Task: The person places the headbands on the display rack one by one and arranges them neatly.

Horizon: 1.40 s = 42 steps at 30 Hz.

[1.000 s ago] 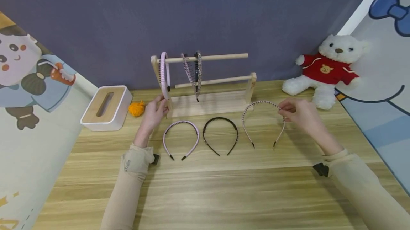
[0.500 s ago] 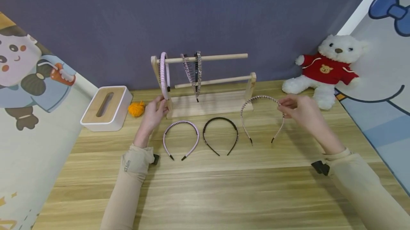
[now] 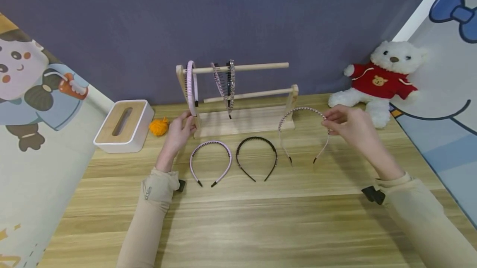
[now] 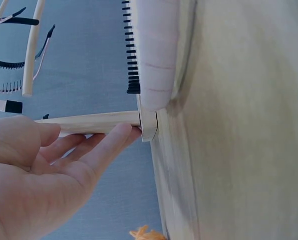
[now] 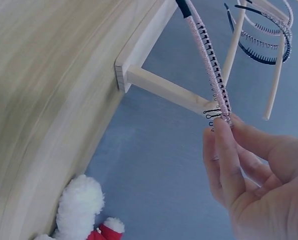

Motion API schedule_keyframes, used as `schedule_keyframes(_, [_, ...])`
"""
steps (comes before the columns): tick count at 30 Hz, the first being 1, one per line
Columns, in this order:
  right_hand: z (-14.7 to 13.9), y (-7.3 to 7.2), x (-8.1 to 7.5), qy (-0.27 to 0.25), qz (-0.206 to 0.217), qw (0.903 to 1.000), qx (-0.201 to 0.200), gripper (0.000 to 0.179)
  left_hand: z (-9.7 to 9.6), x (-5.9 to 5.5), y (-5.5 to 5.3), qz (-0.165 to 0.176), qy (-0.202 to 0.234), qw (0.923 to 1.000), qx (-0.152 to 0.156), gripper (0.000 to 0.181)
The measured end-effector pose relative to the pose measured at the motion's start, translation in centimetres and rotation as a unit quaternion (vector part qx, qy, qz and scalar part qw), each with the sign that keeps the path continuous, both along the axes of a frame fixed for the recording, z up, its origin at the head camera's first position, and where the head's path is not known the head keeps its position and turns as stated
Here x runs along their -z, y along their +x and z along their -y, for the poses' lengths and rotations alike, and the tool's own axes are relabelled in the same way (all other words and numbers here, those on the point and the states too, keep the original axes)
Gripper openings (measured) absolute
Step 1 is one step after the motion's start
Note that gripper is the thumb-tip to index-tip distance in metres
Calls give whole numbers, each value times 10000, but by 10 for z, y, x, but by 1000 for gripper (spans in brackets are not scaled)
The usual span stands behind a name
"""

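My right hand (image 3: 352, 129) pinches a thin pink beaded headband (image 3: 301, 109) by its right side. The band is held up in front of the rack's right end, its tips pointing down. In the right wrist view, thumb and fingertips close on the toothed pink headband (image 5: 211, 65). My left hand (image 3: 179, 133) holds the left upright (image 4: 96, 121) of the wooden headband rack (image 3: 244, 121) low down, thumb and fingers on either side. On the rack's upper rod hang a thick pink headband (image 3: 191, 88), a thin pink one (image 3: 219, 79) and a dark glittery one (image 3: 231, 83).
A lilac headband (image 3: 210, 142) and a black headband (image 3: 256, 138) lie on the table before the rack. An orange yarn ball (image 3: 159, 126) and a white tissue box (image 3: 123, 146) with a wooden lid stand left. A white teddy bear (image 3: 384, 77) in red sits right.
My right hand has raised the beaded headband and shifted it slightly left and back, toward the rack. The left hand has stayed at the upright.
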State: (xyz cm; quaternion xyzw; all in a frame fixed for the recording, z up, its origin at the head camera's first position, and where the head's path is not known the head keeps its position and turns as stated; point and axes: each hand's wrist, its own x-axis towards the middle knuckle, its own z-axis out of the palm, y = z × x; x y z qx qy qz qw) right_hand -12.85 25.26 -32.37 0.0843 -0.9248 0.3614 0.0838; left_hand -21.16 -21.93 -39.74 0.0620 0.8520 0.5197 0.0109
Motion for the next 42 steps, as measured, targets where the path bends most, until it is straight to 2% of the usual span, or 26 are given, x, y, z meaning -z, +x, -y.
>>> schedule_keyframes(9, [2,3,-9,46,-209,9998,-30,16,0,1,0,-35,-13,10000,29,45])
schedule_keyframes(21, [7,4,-23,-93,-523,9985,103,29,0,0,1,4,-4,10000,2,45])
schedule_keyframes(27, [12,6,-28,-85,-618,9977,253,28,-1,-2,1,8,17,10000,-22,45])
schedule_keyframes(35, [13,6,-35,-361,-741,9963,249,31,-1,-2,1,-23,-18,10000,-4,44])
schedule_keyframes(42, [15,6,-40,-411,-842,9951,328,26,0,-4,3,20,-3,10000,-4,45])
